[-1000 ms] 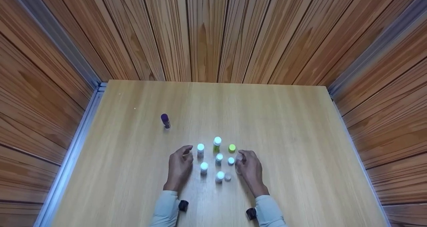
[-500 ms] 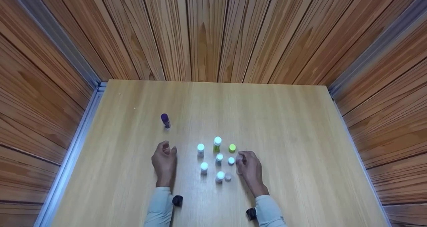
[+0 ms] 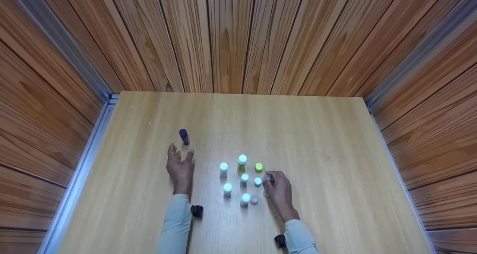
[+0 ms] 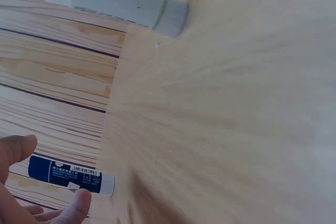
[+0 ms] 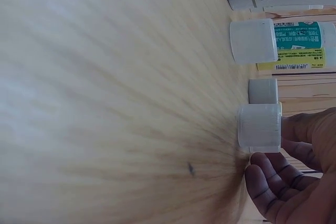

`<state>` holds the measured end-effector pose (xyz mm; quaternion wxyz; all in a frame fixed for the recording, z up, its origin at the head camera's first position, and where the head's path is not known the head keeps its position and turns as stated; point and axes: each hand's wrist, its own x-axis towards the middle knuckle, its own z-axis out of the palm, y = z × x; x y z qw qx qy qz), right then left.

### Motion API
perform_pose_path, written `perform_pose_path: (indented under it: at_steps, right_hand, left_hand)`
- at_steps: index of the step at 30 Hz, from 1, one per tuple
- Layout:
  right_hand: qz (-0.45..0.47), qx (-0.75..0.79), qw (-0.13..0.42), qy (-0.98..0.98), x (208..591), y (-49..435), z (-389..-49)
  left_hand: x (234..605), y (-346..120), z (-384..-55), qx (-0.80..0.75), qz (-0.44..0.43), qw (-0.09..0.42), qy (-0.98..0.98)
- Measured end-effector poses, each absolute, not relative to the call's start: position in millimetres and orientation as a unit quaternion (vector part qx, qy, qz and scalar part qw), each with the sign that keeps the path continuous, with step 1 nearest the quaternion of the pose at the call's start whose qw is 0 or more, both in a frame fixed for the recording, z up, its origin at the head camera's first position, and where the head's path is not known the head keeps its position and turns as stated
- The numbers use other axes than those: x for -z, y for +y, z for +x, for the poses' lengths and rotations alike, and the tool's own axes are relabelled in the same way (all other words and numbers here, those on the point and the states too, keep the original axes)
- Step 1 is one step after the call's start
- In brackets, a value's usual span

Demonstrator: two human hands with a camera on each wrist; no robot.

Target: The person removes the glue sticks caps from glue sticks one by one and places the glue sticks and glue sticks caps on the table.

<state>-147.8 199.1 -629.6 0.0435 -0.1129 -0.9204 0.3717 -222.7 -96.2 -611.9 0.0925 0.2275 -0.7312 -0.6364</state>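
Note:
My left hand reaches toward a purple-capped glue stick that stands upright. Thumb and fingers are spread, just short of the stick; in the left wrist view its dark label shows between them. My right hand stays at the right of the group, its curled fingertips around a clear cap that is largely hidden. In the right wrist view a ribbed clear cap stands right in front of those fingers. Loose white, green and clear caps stand nearby.
Several white-capped glue sticks stand upright between the hands, among them a front one, a left one and a green-bodied one. Wood-panelled walls enclose the wooden table at the back and sides.
My left hand has moved away from the white-capped sticks, left and forward to the purple-capped one, and its fingers have spread. My right hand has stayed in place.

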Motion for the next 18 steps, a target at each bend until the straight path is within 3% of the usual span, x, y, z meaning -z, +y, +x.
perform_pose_path:
  at_steps: [18]
  right_hand:
    - [-0.104,-0.378,0.056,-0.918,630.8,201.1,-147.7]
  left_hand:
    - [619.3,-90.9,-243.3,0.658,0.223,0.084,-0.714]
